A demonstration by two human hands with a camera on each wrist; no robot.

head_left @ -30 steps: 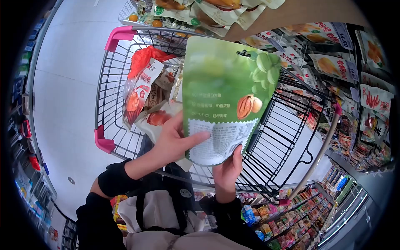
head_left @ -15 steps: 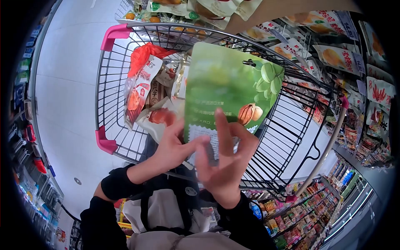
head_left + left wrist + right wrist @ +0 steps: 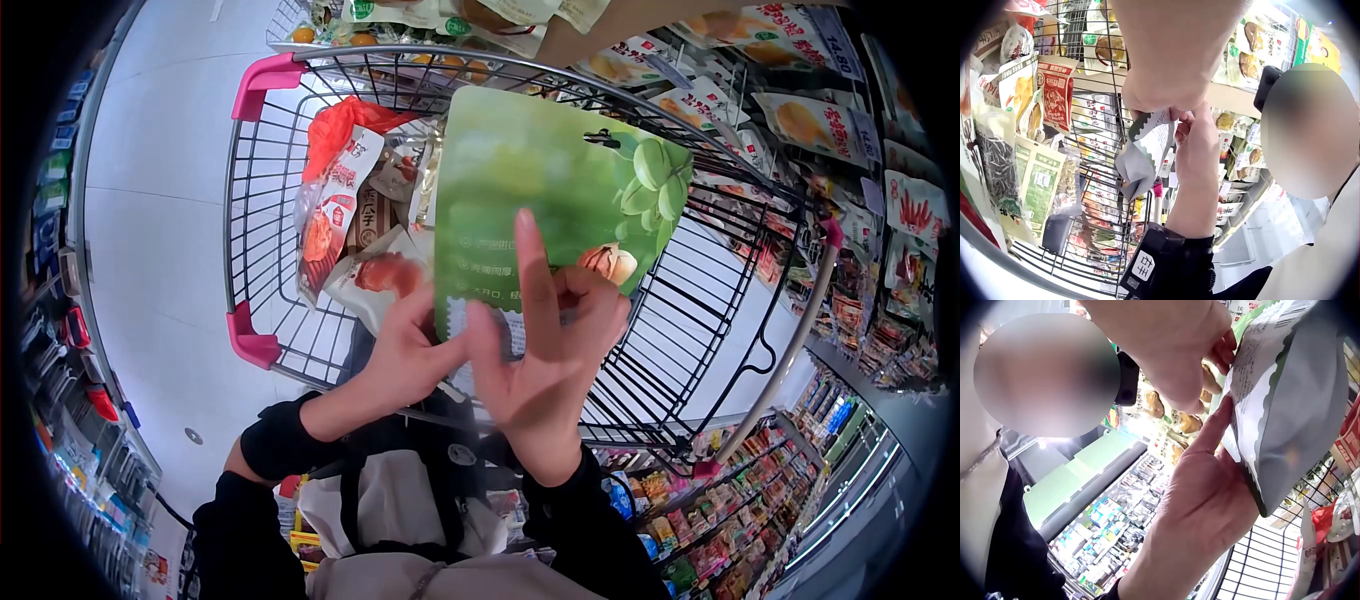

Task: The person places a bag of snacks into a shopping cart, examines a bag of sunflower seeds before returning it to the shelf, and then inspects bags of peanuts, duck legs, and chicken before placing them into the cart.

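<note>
A green stand-up pouch of nuts (image 3: 540, 160), printed with green fruit, a cracked nut and a white text label, is held up over the shopping cart. My left hand (image 3: 395, 345) grips its lower left edge, thumb laid on the front; the right wrist view shows the left palm (image 3: 1200, 500) against the pouch's lower part. In front of the label is my right hand (image 3: 550, 375), its index finger straight and pointing up across the printed lines, the other fingers bent. Much of the label is hidden behind it.
The wire shopping cart (image 3: 232, 200) with pink corners holds a red plastic bag (image 3: 345, 125) and several snack packs (image 3: 375, 285) on its left side. Packaged foods (image 3: 810, 125) hang on racks to the right. Snack shelves (image 3: 700, 520) stand at lower right.
My right hand has left the pouch's bottom edge and come up in front of the label with its index finger extended. The left hand keeps its grip; the pouch shifted only slightly.
</note>
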